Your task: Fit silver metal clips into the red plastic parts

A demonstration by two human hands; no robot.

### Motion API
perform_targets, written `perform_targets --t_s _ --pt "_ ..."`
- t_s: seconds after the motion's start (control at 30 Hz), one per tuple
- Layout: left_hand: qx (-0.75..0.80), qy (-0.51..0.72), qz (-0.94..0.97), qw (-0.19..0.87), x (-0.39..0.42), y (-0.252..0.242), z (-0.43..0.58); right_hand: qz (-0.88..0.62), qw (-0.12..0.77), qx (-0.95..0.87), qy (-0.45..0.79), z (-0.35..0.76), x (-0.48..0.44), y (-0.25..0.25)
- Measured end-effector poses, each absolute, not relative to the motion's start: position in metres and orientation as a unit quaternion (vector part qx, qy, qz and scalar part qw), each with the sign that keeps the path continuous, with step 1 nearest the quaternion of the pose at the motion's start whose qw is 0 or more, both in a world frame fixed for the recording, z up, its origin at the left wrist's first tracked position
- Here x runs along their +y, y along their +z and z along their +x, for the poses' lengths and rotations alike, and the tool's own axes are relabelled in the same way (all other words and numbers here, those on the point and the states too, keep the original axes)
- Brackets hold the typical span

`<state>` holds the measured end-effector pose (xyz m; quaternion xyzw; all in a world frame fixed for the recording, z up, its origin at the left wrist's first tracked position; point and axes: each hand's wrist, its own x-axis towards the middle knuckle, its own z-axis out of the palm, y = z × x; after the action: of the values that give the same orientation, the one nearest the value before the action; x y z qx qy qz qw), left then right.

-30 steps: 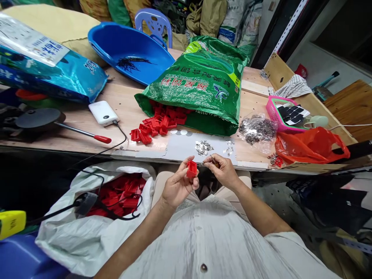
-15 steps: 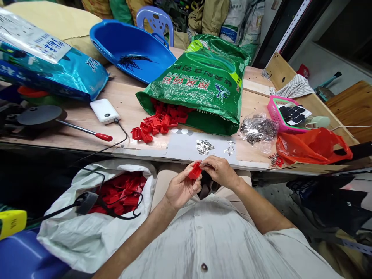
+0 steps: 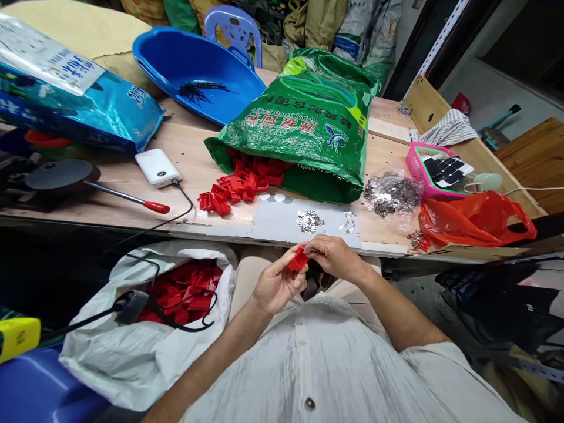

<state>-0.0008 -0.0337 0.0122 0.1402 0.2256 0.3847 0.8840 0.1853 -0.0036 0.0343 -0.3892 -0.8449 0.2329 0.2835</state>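
Note:
A small red plastic part (image 3: 298, 260), box-like in shape, is gripped in the fingers of my left hand (image 3: 278, 283), just below the table edge. My right hand (image 3: 333, 257) meets it from the right with thumb and fingers pinched at its edge. Whatever those fingertips pinch is too small and covered to make out. Beyond my hands lies a pile of small shiny metal pieces (image 3: 309, 221) on a grey sheet (image 3: 277, 218). More red parts (image 3: 235, 187) spill from the mouth of a green woven sack (image 3: 299, 126).
Left of my lap, a white sack (image 3: 106, 364) holds many red parts, with a black cable across it. A lever tool's red handle (image 3: 157, 207) juts along the table near a white power bank (image 3: 157, 168). On the right are a pink basket (image 3: 416, 170) and an orange-red bag (image 3: 476, 220).
Both hands stay together at the red part, which has shifted very slightly right and is turned a little. The view has moved slightly; nothing on the table visibly changes.

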Motion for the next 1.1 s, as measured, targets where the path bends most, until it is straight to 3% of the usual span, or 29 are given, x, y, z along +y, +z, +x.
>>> perform_targets --t_s 0.37,0.9,1.1 --pt "0.225 0.391 0.131 0.883 -0.034 0.016 -0.001 -0.47 0.349 -0.684 0.436 0.196 -0.001 0.031" --pt "0.229 0.355 0.164 0.891 -0.033 0.005 0.003 -0.421 0.305 -0.642 0.564 0.192 0.004 0.012" --pt "0.311 0.355 0.228 0.851 -0.032 0.0 0.007 -0.459 0.307 -0.643 0.53 0.193 0.0 0.001"
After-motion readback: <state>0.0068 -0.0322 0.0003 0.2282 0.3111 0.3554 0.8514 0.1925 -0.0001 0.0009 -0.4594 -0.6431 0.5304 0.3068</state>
